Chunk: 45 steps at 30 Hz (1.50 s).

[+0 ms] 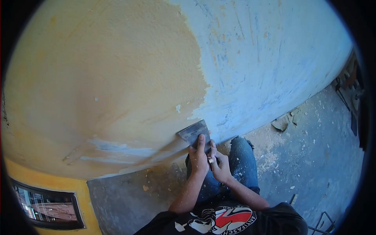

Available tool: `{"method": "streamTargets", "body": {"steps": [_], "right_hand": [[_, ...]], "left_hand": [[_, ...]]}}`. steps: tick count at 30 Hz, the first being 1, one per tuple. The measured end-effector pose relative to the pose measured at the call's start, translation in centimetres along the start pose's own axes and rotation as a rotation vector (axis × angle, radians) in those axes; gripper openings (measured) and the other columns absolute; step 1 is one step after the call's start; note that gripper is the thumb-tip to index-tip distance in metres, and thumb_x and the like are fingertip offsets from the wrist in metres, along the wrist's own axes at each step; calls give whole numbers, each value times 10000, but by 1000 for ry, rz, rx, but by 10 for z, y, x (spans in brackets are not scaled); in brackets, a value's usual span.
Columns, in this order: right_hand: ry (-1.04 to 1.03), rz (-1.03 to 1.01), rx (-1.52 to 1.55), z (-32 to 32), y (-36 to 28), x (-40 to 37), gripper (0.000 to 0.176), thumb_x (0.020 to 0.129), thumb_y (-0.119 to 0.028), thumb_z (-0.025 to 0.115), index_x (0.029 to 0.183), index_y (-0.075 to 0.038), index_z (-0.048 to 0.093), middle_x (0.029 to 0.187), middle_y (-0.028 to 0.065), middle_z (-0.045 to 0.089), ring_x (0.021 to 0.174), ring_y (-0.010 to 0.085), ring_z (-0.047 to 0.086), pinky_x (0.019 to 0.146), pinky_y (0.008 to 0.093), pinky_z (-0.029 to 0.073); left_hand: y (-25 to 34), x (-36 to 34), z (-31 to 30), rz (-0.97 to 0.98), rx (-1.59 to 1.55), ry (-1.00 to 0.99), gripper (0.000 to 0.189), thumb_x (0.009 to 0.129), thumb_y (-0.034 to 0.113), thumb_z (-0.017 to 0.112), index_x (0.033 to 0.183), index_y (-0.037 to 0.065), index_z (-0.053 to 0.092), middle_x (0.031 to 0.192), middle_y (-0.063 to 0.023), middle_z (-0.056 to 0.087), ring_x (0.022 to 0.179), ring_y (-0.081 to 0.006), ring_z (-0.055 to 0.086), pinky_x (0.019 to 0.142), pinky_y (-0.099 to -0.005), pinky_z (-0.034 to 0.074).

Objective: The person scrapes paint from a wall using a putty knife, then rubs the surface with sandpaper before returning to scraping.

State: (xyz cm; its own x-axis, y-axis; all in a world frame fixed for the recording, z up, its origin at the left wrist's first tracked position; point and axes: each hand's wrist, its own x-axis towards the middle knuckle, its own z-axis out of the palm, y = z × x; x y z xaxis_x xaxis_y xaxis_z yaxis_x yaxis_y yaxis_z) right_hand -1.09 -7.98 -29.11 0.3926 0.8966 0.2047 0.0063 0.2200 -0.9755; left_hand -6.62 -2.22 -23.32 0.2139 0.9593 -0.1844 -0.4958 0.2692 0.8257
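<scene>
Both hands are on a wide scraper [194, 133] with a flat grey metal blade, its edge right at the lower part of the wall. My left hand [199, 158] grips it near the blade, thumb laid along the metal. Lower down, my right hand [221, 167] is closed around the handle, which is mostly hidden by fingers. Ahead, the wall [129, 74] carries yellowish paint on the left and a pale bluish bare area on the right, with a ragged border between them. White scraped streaks [121, 148] mark the yellow part.
My knees in dusty jeans [243, 160] are bent close to the wall. Paint flakes and dust litter the grey floor [305, 156]. Curled peelings [280, 124] lie by the wall base. A dark-framed window [49, 205] is at lower left; dark objects [352, 94] stand at far right.
</scene>
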Motion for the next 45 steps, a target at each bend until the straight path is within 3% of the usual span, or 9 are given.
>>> {"method": "streamTargets", "body": {"steps": [3,11,15,17,21,33,41,43,45], "right_hand": [[-21,184,95,3,-10,-11,329,1049,-240,442,845,-7,554,638,-9,481,579,52,408,536,235,354],[-16,-59,19,-1,-11,12,309,1029,-230,477,822,-5,521,639,9,475,585,72,417,562,252,381],[-128,152,17,3,-58,35,257,983,-182,533,1063,53,599,765,141,595,716,127,563,693,299,475],[86,-206,-45,15,-49,27,356,1033,-262,469,886,49,563,659,46,532,616,74,467,580,282,424],[3,25,-23,6,-39,3,341,1035,-244,470,911,55,580,634,45,524,597,83,472,574,277,418],[-19,136,59,11,-58,6,294,1036,-212,469,877,17,564,660,-10,487,617,50,443,534,242,363],[0,-72,18,12,-72,14,268,1026,-192,482,917,38,566,658,-14,491,596,68,449,546,257,390],[-38,56,21,9,-87,21,208,987,-152,533,970,39,612,754,163,576,730,130,542,693,318,480],[-5,37,55,8,-61,3,228,995,-164,527,963,45,612,739,143,580,719,125,532,692,315,481]], "left_hand": [[7,2,0,-48,6,2,355,962,285,623,1080,-50,612,697,-110,597,439,-126,481,419,-247,378],[11,10,3,-4,64,-37,402,961,329,610,1100,-47,577,666,-100,583,410,-139,462,410,-269,388],[58,11,35,154,88,-46,440,967,359,594,1129,-47,547,642,-90,560,404,-144,459,410,-272,393],[59,6,31,121,104,-95,432,967,357,595,1127,-42,551,635,-89,556,407,-141,459,412,-272,395],[32,-4,15,7,75,-8,423,966,348,599,1130,-41,569,648,-93,565,435,-139,479,420,-269,397],[47,-5,20,50,54,18,377,969,301,612,1088,-56,613,680,-95,586,440,-128,478,419,-249,378],[66,-5,28,101,44,-70,394,964,328,606,1121,-30,553,679,-100,579,409,-146,477,397,-260,405],[75,-1,36,88,54,-47,373,959,300,616,1118,-30,544,692,-102,580,415,-151,487,396,-263,406],[48,-4,24,48,101,-1,368,955,286,622,1117,-37,552,677,-107,580,410,-150,476,392,-269,397]]}}
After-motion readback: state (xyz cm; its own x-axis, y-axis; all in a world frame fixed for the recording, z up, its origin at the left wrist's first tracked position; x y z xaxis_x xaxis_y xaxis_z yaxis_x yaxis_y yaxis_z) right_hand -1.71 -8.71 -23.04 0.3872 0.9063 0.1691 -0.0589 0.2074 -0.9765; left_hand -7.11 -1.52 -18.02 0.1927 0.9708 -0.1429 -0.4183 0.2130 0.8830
